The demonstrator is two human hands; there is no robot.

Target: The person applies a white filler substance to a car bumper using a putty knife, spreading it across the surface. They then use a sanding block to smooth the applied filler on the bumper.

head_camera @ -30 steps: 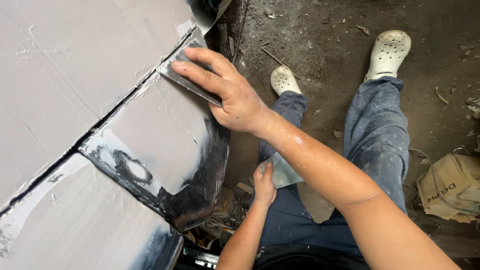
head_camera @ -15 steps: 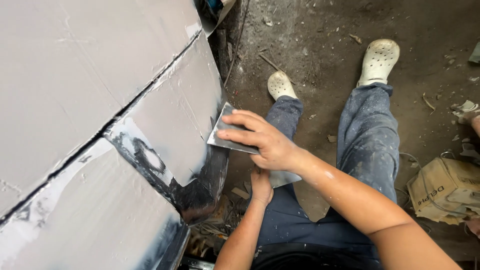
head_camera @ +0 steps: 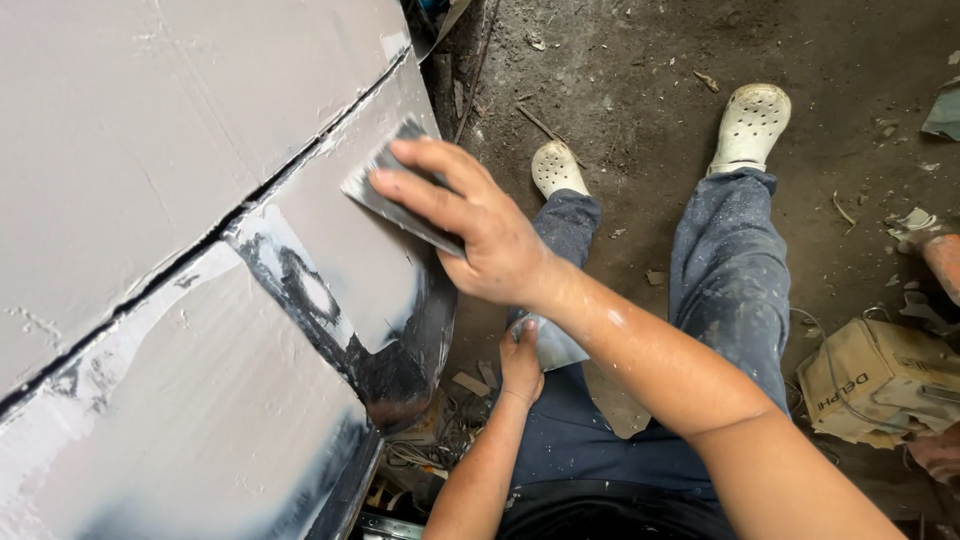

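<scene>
Nearest the camera, low in the view, the left hand (head_camera: pixel 521 362) rests on the person's lap, its fingers curled around a pale grey wad (head_camera: pixel 556 343); the hand and blue trousers hide most of the wad, so what it is cannot be told. Above it, the right hand (head_camera: pixel 480 232) presses a flat grey metal spreader blade (head_camera: pixel 392 196) against the grey filler-coated car body panel (head_camera: pixel 200 200). The fingers lie spread and flat over the blade's upper side, and the thumb is hidden beneath it, so the full pinch cannot be seen. The blade's long axis runs diagonally, from upper left near the dark panel seam (head_camera: pixel 290 165) down to lower right under the palm, which covers that end. Its free corner points up-left. Black bare patches (head_camera: pixel 385 370) show at the panel's lower edge. Farther off, two white clogs (head_camera: pixel 750 125) stand on the dirty floor, and a brown cardboard box (head_camera: pixel 875 385) sits at the right, partly cut off.
</scene>
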